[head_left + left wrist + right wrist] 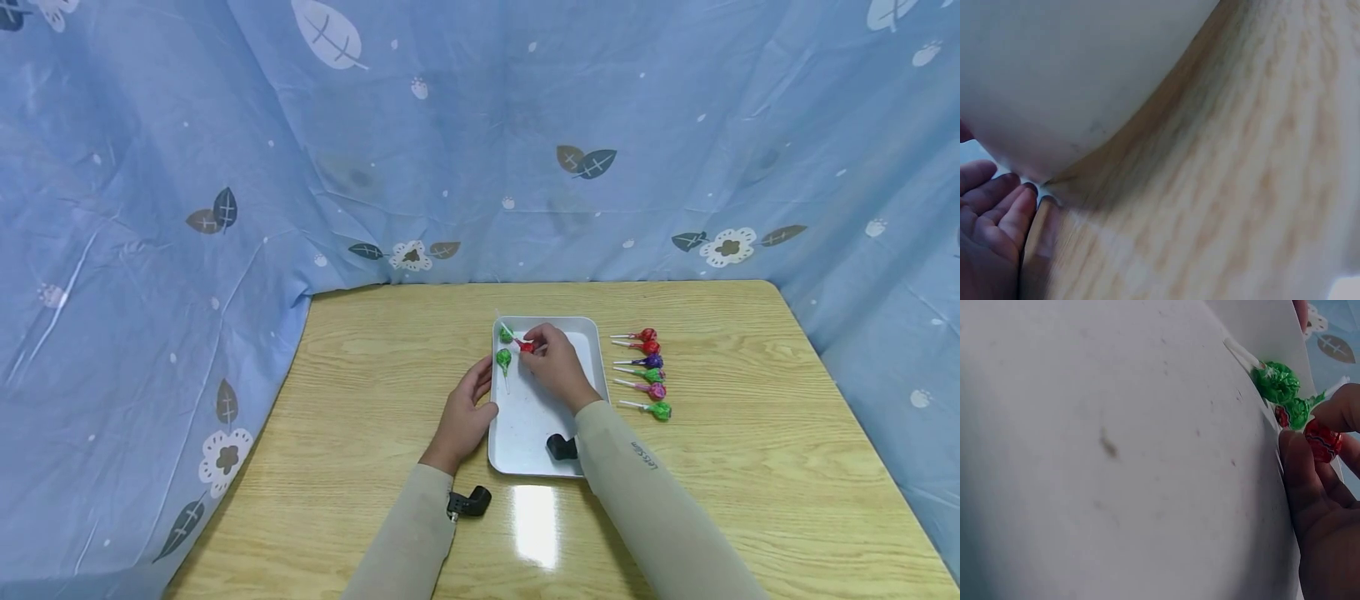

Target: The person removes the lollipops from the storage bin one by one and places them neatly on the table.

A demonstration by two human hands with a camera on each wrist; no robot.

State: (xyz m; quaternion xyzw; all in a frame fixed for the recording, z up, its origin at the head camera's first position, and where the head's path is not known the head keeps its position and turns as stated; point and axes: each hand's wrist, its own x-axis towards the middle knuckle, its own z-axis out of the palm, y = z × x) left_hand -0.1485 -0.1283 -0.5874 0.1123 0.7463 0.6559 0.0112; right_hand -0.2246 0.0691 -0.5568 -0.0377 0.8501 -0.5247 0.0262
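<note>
A white rectangular tray (525,446) lies on the table, with two green lollipops (503,358) near its left side, one at the far left corner. My right hand (557,367) reaches over the tray and pinches a red lollipop (1323,441) by its head, thumb on one side and fingers on the other. That lollipop's white stick points up and left across the tray's far left corner, beside the green ones (1276,382). Along the tray's outer left wall rests my left hand (467,417), fingers loosely bent with the tips at the wall (1085,75).
To the right of the tray, several lollipops in red, purple, green and pink (649,362) lie in a column, sticks pointing left. The wooden table (382,375) meets a blue patterned curtain (480,167) at the back and sides.
</note>
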